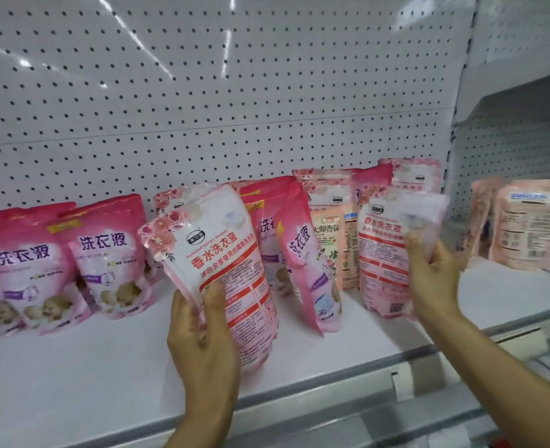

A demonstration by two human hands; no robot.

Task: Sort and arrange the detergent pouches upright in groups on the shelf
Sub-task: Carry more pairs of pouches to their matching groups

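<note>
Sorting underway. Your left hand (202,331) grips rose pouch (222,263), frame centre, tilted; right hand (435,279) grips matching pouch (386,253), centre-right. Next: stand both upright together.

L hand (202,331) gripping, R hand (431,273) gripping, both arms raised

white shelf (105,367), pink pouches (105,253) upright

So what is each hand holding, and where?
Left hand grips a pale pink pouch by its lower part; right hand holds another pouch by its right edge.
</note>
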